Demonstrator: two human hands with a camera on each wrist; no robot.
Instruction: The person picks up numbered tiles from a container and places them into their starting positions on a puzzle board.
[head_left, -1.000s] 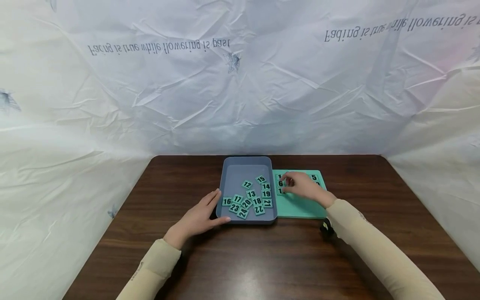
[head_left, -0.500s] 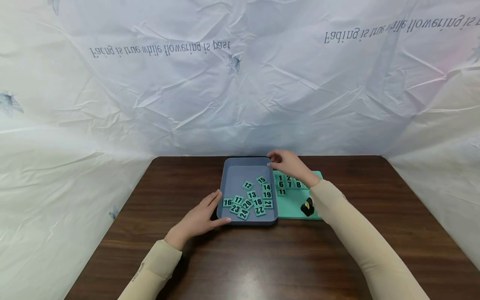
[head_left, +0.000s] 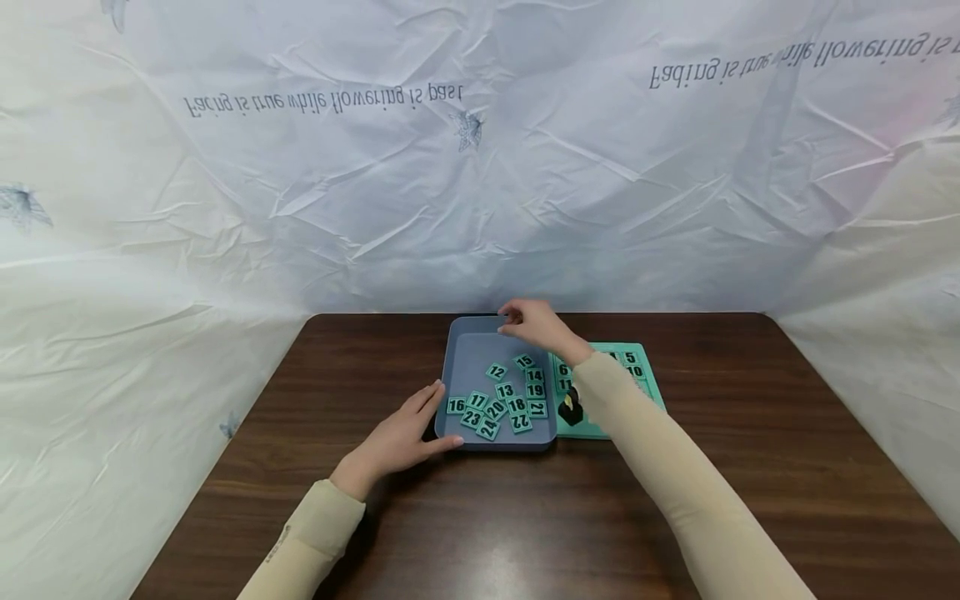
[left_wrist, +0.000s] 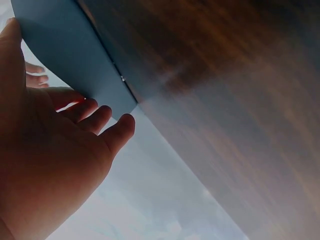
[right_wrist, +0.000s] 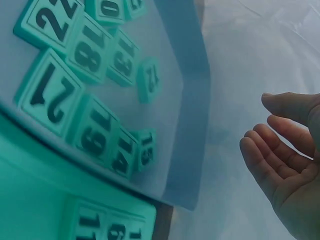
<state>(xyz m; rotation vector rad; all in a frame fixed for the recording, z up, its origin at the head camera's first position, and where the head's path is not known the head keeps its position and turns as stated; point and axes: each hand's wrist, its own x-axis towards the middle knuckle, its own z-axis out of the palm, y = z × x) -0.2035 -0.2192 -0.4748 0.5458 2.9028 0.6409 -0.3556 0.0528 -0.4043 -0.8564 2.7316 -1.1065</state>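
A grey-blue tray (head_left: 465, 346) holds loose green number tiles, among them 12 (head_left: 497, 372), 15 (head_left: 524, 361) and 16 (head_left: 456, 406). My left hand (head_left: 393, 433) rests at its near left corner, fingers extended along the side and thumb over the front rim. Above the far end of the tray hovers my right hand (head_left: 536, 323), fingers loosely bent with a gap to the thumb; the right wrist view shows nothing between them. Right of the tray lies a green board (head_left: 581, 431) bearing tiles such as 6 (head_left: 563, 370) and 5 (head_left: 630, 357). The right forearm hides part of it.
Both tray and board lie on a dark brown wooden table (head_left: 450, 517), near its far edge. Behind them hangs a wrinkled white sheet (head_left: 375, 208) with printed lettering, which also borders the table's sides. A small black device (head_left: 571, 408) is under the right wrist.
My right hand has left tile 11 on the board and moved up and left to above the tray's far end. My left hand has stayed at the tray's corner.
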